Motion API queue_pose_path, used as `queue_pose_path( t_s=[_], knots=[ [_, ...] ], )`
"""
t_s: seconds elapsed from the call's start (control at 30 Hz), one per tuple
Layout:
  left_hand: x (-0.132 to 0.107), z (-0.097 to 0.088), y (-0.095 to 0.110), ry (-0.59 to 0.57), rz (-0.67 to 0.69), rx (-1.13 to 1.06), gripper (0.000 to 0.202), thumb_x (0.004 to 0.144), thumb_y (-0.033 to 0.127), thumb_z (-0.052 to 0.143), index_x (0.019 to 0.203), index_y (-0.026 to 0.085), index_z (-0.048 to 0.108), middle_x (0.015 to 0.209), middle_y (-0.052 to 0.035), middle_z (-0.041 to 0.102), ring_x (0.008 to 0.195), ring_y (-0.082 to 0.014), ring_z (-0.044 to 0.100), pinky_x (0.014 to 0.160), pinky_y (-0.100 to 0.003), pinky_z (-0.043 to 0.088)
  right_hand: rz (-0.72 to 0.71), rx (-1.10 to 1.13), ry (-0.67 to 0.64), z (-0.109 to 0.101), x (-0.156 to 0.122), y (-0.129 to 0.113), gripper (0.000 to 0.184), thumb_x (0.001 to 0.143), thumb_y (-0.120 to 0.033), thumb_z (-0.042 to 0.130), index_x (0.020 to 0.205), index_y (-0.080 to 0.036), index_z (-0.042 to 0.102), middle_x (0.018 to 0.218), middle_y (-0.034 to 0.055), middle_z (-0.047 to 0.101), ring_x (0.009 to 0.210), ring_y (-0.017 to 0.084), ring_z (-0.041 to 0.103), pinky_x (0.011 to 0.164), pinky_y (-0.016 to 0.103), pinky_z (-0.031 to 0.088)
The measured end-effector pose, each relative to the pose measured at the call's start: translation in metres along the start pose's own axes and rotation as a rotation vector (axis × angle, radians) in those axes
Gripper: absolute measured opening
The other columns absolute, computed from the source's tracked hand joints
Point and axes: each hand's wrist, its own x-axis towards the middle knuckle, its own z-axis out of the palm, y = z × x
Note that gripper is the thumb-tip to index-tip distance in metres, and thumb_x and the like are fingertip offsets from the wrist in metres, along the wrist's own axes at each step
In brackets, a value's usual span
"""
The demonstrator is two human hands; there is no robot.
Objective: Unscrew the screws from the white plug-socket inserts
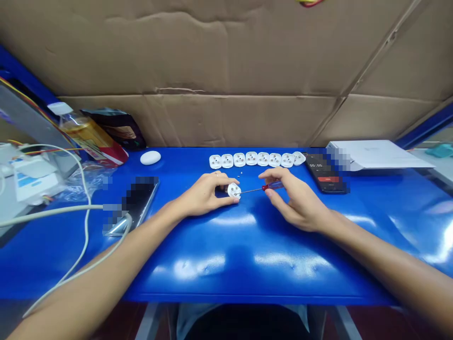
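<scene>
The left hand (205,194) rests on the blue table (226,255), its fingers curled round a small white plug piece (234,190) pinched between thumb and fingertips. The right hand (293,200) grips a red-handled screwdriver (264,188) between thumb and forefinger — its thin shaft runs from those fingers to the piece, tip touching it. Just beyond both sets of fingertips lies a row of white plug pieces (256,159); a phone showing a timer (323,172) sits past the right fingers.

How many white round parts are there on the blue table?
9. Eight lie in one row near the cardboard wall; the ninth part is held by the left hand, at the screwdriver tip. None seems hidden.
</scene>
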Motion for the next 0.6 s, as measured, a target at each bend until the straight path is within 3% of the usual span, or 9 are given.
queue_pose_path(
  t_s=[0.23, 0.43, 0.6],
  knots=[
    [-0.0001, -0.0004, 0.0004, -0.010, -0.003, 0.024, 0.045, 0.094, 0.049, 0.079, 0.130, 0.021, 0.077, 0.111, -0.0088, 0.078, 0.102, -0.0248, 0.072, 0.094, -0.037, 0.053, 0.032, -0.065, 0.029, -0.0011, 0.0011, 0.0036, 0.013, 0.106, -0.024, 0.053, 0.111, -0.025, 0.065, 0.094, 0.0052, 0.079, 0.082, 0.022, 0.077, 0.075, 0.034, 0.061],
    [-0.0004, -0.0010, 0.0011, -0.019, -0.005, 0.015, 0.044, 0.095, 0.049, 0.077, 0.129, 0.021, 0.077, 0.109, -0.0084, 0.078, 0.098, -0.0240, 0.072, 0.091, -0.037, 0.053, 0.005, -0.027, 0.029, -0.0004, -0.0017, 0.0049, 0.026, 0.099, -0.022, 0.060, 0.124, -0.022, 0.061, 0.106, 0.0087, 0.077, 0.090, 0.024, 0.077, 0.079, 0.038, 0.063],
    [-0.0008, -0.0015, 0.0014, -0.007, -0.009, 0.026, 0.046, 0.095, 0.051, 0.076, 0.129, 0.020, 0.077, 0.108, -0.0086, 0.079, 0.094, -0.0236, 0.072, 0.086, -0.036, 0.054, 0.081, -0.029, 0.030, 0.0001, -0.0025, 0.0049, 0.013, 0.105, -0.025, 0.054, 0.115, -0.024, 0.062, 0.096, 0.0052, 0.079, 0.079, 0.022, 0.077, 0.070, 0.034, 0.060]
  ],
)
